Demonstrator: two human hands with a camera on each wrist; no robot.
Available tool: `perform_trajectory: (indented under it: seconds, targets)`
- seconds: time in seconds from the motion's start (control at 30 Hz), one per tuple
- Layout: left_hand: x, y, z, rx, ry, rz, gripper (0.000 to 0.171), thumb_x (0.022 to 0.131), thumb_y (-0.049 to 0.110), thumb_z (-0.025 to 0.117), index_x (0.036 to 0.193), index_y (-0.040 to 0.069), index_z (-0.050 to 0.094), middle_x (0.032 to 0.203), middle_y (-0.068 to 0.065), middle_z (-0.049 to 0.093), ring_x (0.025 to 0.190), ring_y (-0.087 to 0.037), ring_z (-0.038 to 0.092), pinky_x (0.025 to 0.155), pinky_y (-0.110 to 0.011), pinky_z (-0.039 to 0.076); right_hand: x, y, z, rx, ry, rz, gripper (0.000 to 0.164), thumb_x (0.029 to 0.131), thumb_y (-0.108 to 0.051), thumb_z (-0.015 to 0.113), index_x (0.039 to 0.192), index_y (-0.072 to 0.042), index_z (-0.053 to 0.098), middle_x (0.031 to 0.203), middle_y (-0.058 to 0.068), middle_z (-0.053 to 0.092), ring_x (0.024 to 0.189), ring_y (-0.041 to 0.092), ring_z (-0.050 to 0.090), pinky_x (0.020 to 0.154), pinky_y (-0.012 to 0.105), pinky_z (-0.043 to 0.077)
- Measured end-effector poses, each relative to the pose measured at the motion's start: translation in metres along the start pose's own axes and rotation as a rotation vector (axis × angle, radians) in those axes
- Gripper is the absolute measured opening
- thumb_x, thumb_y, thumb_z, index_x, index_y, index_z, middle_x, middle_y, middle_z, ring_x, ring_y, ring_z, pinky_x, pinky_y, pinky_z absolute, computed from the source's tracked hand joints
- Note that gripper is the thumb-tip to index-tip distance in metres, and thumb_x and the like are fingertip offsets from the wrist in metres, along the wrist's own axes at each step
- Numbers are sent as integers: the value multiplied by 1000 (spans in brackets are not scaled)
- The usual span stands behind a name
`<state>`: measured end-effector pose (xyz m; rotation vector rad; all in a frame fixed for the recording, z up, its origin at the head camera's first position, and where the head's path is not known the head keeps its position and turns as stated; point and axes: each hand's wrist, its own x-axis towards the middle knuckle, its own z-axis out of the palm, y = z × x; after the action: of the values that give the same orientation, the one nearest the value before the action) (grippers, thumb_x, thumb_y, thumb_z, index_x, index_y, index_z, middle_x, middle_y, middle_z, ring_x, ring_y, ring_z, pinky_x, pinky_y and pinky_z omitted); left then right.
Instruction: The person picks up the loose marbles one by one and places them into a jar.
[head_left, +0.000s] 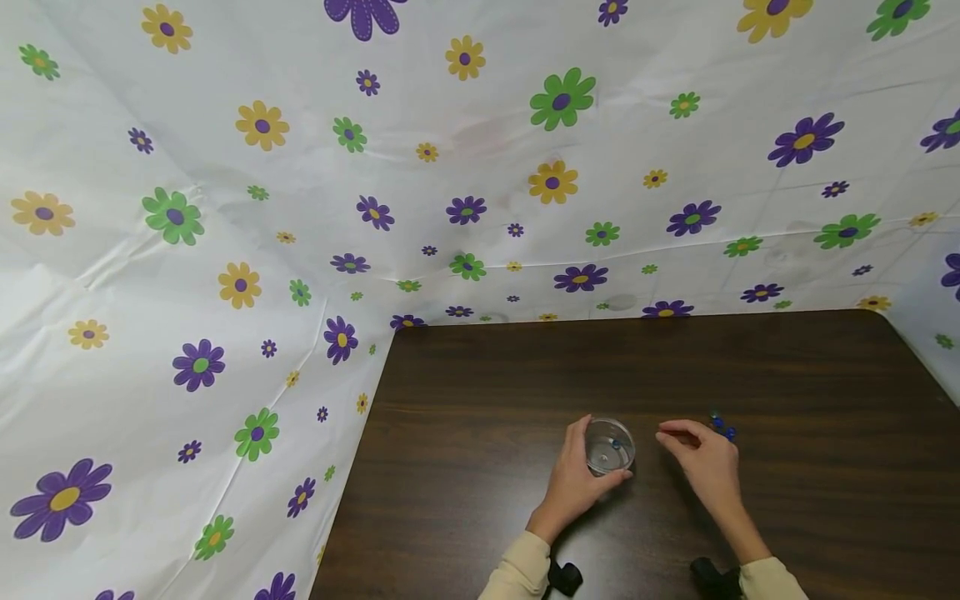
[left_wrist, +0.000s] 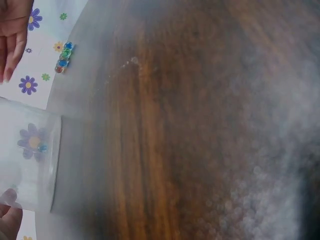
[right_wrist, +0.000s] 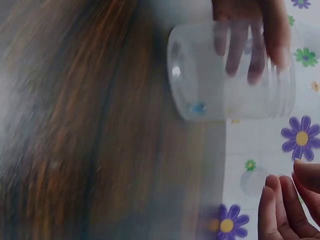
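My left hand (head_left: pixel 573 483) grips a clear plastic jar (head_left: pixel 609 471) around its side, fingers at the far side and thumb at the near one. At the bottom of the jar lies one small blue marble (right_wrist: pixel 198 108). To the right of the jar, my right hand (head_left: pixel 705 462) is held with its fingers loosely bent and thumb near the fingertips; nothing shows between them. Just beyond the right hand, several glass marbles (head_left: pixel 718 422) lie in a short row on the table. Blue, green and reddish marbles (left_wrist: pixel 64 59) show in the left wrist view.
The dark wood-grain table (head_left: pixel 465 400) extends around both hands. A white cloth with printed flowers (head_left: pixel 300 167) hangs behind the table and along its left side. Each wrist wears a black strap-on camera (head_left: pixel 565 577).
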<state>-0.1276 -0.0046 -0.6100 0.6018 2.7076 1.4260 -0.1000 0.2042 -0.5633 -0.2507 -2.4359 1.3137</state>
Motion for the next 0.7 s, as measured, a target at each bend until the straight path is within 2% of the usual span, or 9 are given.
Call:
perform_trajectory:
  seconds: [0.33, 0.57, 0.7]
  targets:
    - [0, 1, 0, -4, 3, -16, 95, 85, 45, 85, 158, 12, 35, 151, 2, 45, 128, -22, 56, 101, -39, 49, 0, 20, -7, -78, 4, 7, 13, 87, -3, 82, 99, 1, 78, 90, 15, 76, 71, -11, 56, 60, 13, 43]
    - [-1, 1, -1, 0, 0, -13, 95, 85, 45, 85, 158, 11, 35, 151, 2, 45, 128, -22, 56, 100, -40, 50, -2, 30, -8, -124, 23, -44, 16, 84, 3, 82, 99, 3, 78, 88, 15, 76, 71, -7, 58, 60, 10, 42]
    - [-1, 1, -1, 4, -2, -15, 95, 85, 44, 85, 158, 11, 35, 151, 2, 45, 128, -23, 56, 100, -40, 50, -3, 35, -8, -153, 18, -56, 16, 84, 4, 81, 100, 2, 78, 91, 15, 75, 73, 4, 64, 61, 12, 43]
